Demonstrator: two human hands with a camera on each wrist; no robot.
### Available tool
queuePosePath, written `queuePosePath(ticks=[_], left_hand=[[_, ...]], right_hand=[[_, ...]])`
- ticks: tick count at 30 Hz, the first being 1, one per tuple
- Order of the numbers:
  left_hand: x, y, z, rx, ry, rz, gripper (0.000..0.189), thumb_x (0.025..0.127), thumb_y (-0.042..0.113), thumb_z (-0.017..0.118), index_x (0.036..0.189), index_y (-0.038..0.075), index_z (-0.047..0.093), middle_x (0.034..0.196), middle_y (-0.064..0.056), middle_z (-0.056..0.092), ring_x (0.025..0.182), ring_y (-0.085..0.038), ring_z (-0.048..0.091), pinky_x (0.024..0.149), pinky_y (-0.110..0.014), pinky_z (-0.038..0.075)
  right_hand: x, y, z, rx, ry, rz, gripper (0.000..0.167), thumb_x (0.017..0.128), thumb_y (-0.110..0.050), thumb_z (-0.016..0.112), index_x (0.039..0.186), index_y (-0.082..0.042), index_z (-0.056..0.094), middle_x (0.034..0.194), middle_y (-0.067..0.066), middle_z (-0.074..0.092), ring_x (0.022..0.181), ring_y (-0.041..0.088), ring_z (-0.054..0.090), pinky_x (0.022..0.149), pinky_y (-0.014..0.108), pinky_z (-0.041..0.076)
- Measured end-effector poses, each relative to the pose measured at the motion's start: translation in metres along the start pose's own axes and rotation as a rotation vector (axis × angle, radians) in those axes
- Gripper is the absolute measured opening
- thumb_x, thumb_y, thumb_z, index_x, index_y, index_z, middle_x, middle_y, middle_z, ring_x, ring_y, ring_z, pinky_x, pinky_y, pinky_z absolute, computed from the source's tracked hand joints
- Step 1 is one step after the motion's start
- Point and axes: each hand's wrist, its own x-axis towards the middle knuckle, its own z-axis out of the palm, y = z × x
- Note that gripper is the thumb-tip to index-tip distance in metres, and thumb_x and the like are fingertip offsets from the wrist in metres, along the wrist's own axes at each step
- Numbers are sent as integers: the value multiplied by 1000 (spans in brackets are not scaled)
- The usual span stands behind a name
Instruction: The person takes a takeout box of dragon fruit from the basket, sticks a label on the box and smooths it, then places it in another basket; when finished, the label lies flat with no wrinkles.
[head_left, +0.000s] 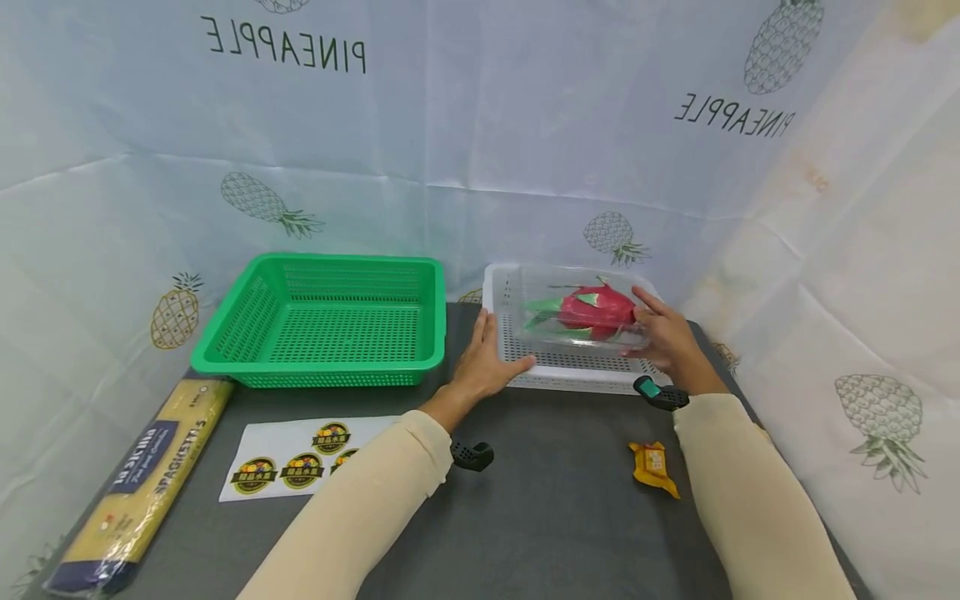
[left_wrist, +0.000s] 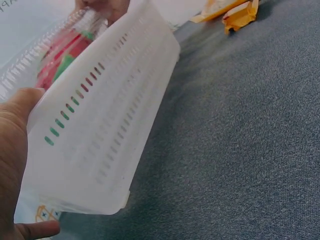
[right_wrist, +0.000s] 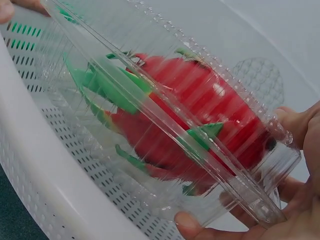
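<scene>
My right hand (head_left: 671,343) grips the right end of a clear plastic clamshell box (head_left: 542,292), thumb and fingers on opposite sides. Inside it lies a red dragon fruit (right_wrist: 195,100) with green scales, seen through the plastic. The box is tilted over the white perforated basket (head_left: 555,377), partly inside its rim in the right wrist view. At the basket's front left corner is my left hand (head_left: 482,365). Its fingers lie fairly straight along the left side, and the thumb (left_wrist: 25,100) touches the rim. Part of that hand is cut off in the left wrist view.
A green perforated basket (head_left: 318,367) stands to the left. In front of it lie a white sticker sheet (head_left: 258,442) and a spaghetti pack (head_left: 142,479). A small yellow wrapped packet (head_left: 652,468) is near my right forearm. A pineapple-print curtain (head_left: 480,125) hangs behind.
</scene>
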Motion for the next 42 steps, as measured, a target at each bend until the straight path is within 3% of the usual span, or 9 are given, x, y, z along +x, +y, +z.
queuePosePath(ticks=[8,20,25,29,32,35,39,42], left_hand=[[0,1,1,-11,-4,-1,105,82,58,66,157,14,8,161,1,-3,138,-35,27,104,-57,29],[0,5,-10,7,-14,6,99,86,55,66,156,11,13,161,-6,-1,138,-43,23,103,-58,28],[-1,17,-20,-87,4,-25,87,90,45,64,155,8,20,160,-13,4,139,-45,15,105,-60,23],[-3,30,-33,-272,75,-60,70,95,36,56,152,5,29,157,-16,17,139,-39,21,106,-55,25],[-5,41,-43,-434,121,-87,67,95,39,51,151,6,32,154,-14,27,137,-34,29,105,-52,29],[-8,50,-51,-504,145,-91,69,95,46,50,152,10,32,153,-11,29,137,-31,30,105,-50,30],[-15,62,-61,-513,140,-59,72,94,51,51,153,16,29,155,-8,26,136,-31,31,105,-51,29],[-20,72,-67,-599,81,-62,76,93,55,52,155,19,25,157,-7,21,133,-33,35,101,-53,35]], right_hand=[[-17,-11,-7,35,-39,-17,55,105,-18,41,155,-27,21,161,8,-2,143,36,0,95,70,25],[-36,-29,-8,58,-33,-23,55,103,-23,46,154,-34,27,160,10,6,141,40,12,95,71,24],[-46,-38,-8,66,-14,-13,55,102,-24,47,153,-34,29,159,11,10,140,40,15,95,70,26],[-54,-44,-8,74,-22,-21,56,102,-24,49,153,-34,29,159,12,11,138,40,17,95,69,27],[-60,-47,-6,67,-31,-39,58,101,-25,50,154,-31,27,158,14,13,133,38,25,94,68,29],[-67,-50,-3,62,-47,-61,61,100,-25,52,155,-29,25,156,15,15,124,34,36,92,67,31],[-76,-55,3,64,-59,-75,62,100,-24,52,155,-28,25,156,16,16,113,28,44,87,64,39],[-83,-58,6,56,-58,-80,60,100,-23,52,155,-28,26,154,16,18,110,28,45,81,58,48]])
